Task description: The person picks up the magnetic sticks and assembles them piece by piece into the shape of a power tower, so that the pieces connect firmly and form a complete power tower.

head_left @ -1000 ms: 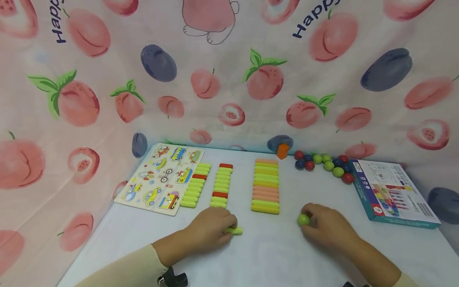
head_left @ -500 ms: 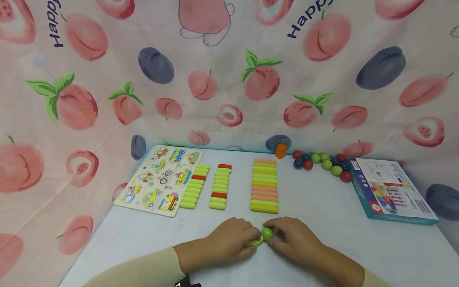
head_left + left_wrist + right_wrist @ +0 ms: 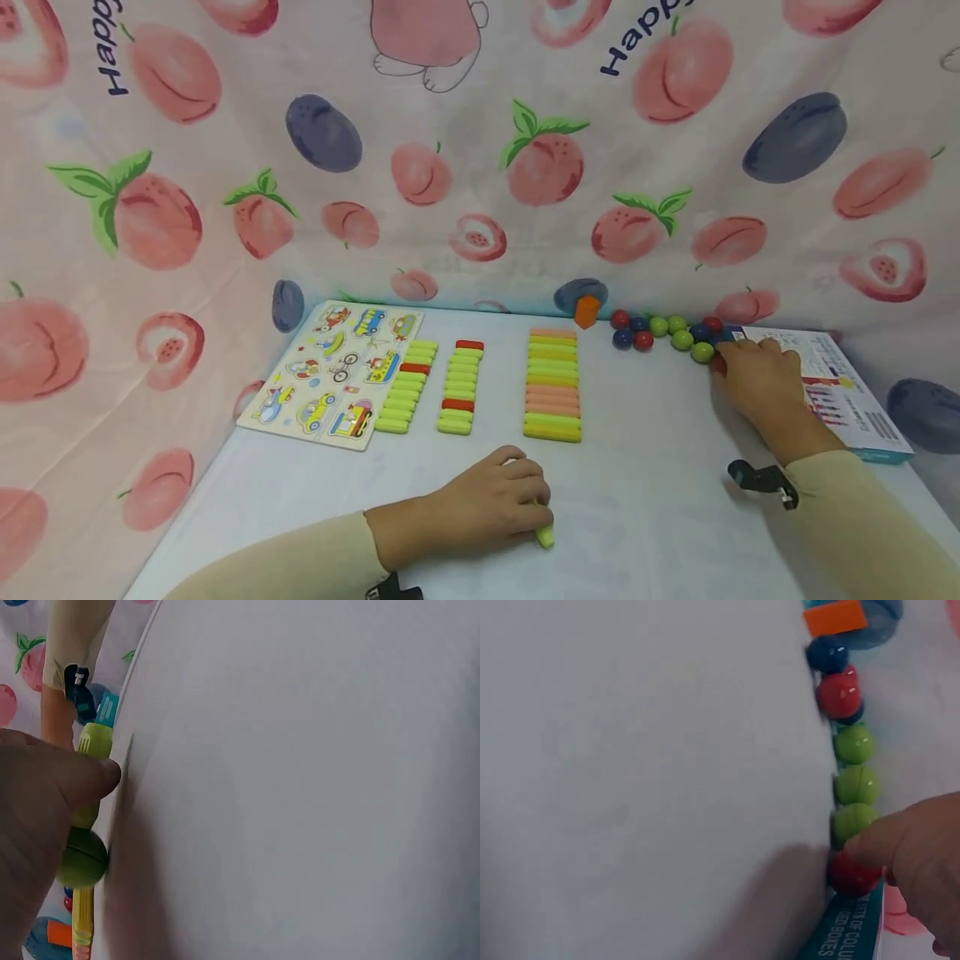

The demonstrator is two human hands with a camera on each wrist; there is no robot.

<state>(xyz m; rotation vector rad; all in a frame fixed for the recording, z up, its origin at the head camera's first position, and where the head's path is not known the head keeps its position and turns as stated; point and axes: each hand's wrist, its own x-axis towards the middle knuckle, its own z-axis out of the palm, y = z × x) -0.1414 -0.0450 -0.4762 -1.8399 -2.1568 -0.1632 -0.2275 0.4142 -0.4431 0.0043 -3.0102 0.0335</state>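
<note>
"What is the left hand holding?"

"A light-green stick, low over the table. That grip is clamped, thumb on one side and bent fingers on the other."

"Anything on the stick?"

"In the left wrist view a green ball sits right at one end. It touches the stick, though I can't tell whether it is pushed on. The slotted end stays free of any ball."

"Which way does the stick run?"

"From the head view, roughly towards and away from the person. The free end pokes out on the near side, angled slightly right; the fingers hide the ball end."

"And the right hand?"

"Out at the far right. Its grip is together on a red ball: the right wrist view shows the thumb against it, though the fingertips behind are mostly hidden. The ball lies beside the corner of the toy box, next to another green one at the end of the cluster."

"So what relation matters most?"

"I'd say red ball to free end. The ball is well off to the right and farther from the person, while that end points nearward, not at it. The right hand is the nearer one to the ball."
</note>
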